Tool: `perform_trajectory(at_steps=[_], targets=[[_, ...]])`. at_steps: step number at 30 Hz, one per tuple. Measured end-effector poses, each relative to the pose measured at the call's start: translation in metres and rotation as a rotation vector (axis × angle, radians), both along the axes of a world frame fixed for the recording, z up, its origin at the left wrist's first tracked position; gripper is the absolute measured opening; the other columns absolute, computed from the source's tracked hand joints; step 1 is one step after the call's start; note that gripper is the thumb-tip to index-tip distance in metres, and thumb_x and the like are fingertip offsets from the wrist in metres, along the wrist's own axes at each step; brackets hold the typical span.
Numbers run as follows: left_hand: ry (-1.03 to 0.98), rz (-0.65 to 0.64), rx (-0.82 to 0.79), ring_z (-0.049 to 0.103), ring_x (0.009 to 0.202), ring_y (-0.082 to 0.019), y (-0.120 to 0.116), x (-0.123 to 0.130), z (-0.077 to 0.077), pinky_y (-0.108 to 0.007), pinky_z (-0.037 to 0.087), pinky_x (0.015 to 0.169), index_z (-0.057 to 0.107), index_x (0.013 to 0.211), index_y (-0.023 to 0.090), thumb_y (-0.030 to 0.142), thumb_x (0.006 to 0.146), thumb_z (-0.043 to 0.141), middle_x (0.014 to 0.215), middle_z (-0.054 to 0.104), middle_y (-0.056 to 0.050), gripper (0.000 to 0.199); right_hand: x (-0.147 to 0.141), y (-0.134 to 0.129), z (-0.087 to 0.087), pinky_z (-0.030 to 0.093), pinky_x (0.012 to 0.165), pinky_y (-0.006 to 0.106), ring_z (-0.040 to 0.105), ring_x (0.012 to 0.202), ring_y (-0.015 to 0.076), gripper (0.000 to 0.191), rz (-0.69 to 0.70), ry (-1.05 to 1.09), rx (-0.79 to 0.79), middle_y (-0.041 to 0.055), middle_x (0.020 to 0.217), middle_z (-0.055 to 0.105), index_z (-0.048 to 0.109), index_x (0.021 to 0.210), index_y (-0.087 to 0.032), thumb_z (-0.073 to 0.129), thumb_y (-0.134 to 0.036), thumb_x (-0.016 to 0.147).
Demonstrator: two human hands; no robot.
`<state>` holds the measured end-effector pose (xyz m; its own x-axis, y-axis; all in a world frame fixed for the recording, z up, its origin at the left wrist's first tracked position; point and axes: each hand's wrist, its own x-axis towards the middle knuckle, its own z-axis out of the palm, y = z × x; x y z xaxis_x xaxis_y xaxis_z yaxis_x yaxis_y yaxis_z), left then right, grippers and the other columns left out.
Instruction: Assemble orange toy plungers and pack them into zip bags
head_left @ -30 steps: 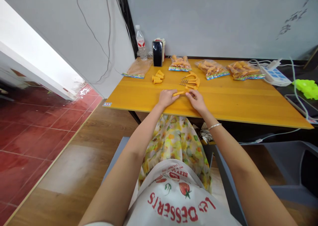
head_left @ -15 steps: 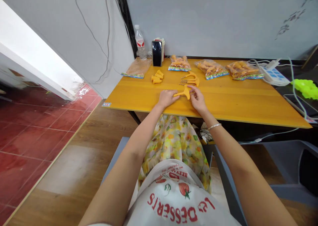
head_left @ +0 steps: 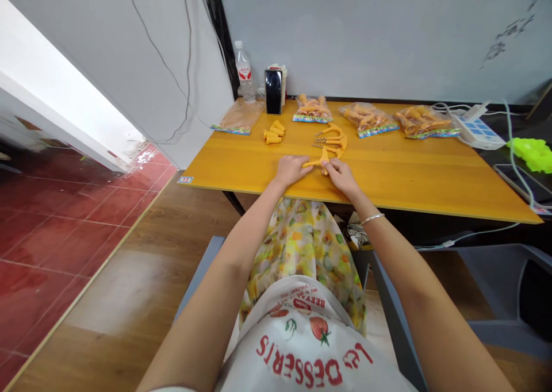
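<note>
Turned since last frame, orange plastic piece (head_left: 321, 163) clenched in left grip (head_left: 292, 170) and right grip (head_left: 342, 176), hooked orange pieces (head_left: 332, 142) just beyond, on counter (head_left: 409, 191)

- Left hand (head_left: 293, 170): passage along the wooden tabletop (head_left: 233, 165) at 9 o'clock.
- Right hand (head_left: 342, 176): passage at 3 o'clock.
- Orange hooked pieces (head_left: 333, 142) obstruct 12 o'clock.
- Orange cones (head_left: 275, 132) obstruct 11 o'clock.

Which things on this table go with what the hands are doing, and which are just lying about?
In use: left hand, right hand, orange plastic piece between them, orange hooks with metal screws, orange plastic plugs, bagged orange parts.

Lying about: water bottle, phone, power strip.
</note>
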<state>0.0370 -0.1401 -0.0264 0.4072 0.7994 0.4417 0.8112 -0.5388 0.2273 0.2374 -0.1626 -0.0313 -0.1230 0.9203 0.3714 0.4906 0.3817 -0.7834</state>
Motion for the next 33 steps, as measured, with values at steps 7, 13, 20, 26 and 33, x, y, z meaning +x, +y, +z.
perform_trajectory(at_steps=[7,13,20,26,33], targets=[[-0.065,0.032,-0.008,0.068,0.084,-0.023,-0.003,0.0,0.004,-0.03,0.037,0.067,0.071,0.104,0.022,0.064,0.091,0.058,0.088,0.075,-0.008,0.046,0.007,0.012,-0.008,0.048,0.08,0.036,0.06,0.075,0.0207,0.066,-0.179,0.187,-0.062,0.0055,0.07,0.064,0.06,0.065,-0.022,0.034,-0.075,0.092],[0.043,-0.139,0.0,0.061,0.099,-0.024,-0.005,0.001,0.006,-0.032,0.043,0.083,0.072,0.088,0.02,0.063,0.086,0.066,0.097,0.07,-0.01,0.044,0.028,0.034,-0.002,0.04,0.103,0.052,0.055,0.109,0.0312,0.031,-0.37,-0.192,0.227,0.016,0.11,0.067,0.067,0.102,-0.019,0.044,-0.038,0.098],[-0.407,0.204,0.126,0.059,0.11,-0.022,0.035,-0.03,0.006,-0.037,0.042,0.104,0.068,0.103,0.019,0.039,0.104,0.042,0.109,0.069,-0.01,0.033,0.024,0.032,0.007,0.04,0.095,0.055,0.047,0.119,0.0391,0.046,-0.292,-0.648,0.18,0.0172,0.134,0.064,0.064,0.133,-0.015,0.046,-0.022,0.09],[-0.351,0.503,0.004,0.047,0.133,-0.031,0.08,-0.065,-0.001,-0.044,0.036,0.115,0.062,0.128,0.017,0.022,0.093,0.057,0.139,0.056,-0.017,0.036,0.02,0.027,0.008,0.036,0.092,0.048,0.049,0.118,0.0372,0.051,-0.184,-0.771,0.194,0.0148,0.129,0.068,0.063,0.136,-0.018,0.045,-0.046,0.097],[-0.181,0.359,0.004,0.049,0.126,-0.038,0.071,-0.051,-0.013,-0.051,0.042,0.107,0.063,0.117,0.017,0.021,0.086,0.064,0.129,0.057,-0.019,0.031,0.021,0.031,0.005,0.037,0.092,0.047,0.052,0.11,0.0352,0.049,-0.165,-0.765,0.215,0.0166,0.11,0.067,0.073,0.112,-0.02,0.041,-0.055,0.101]])
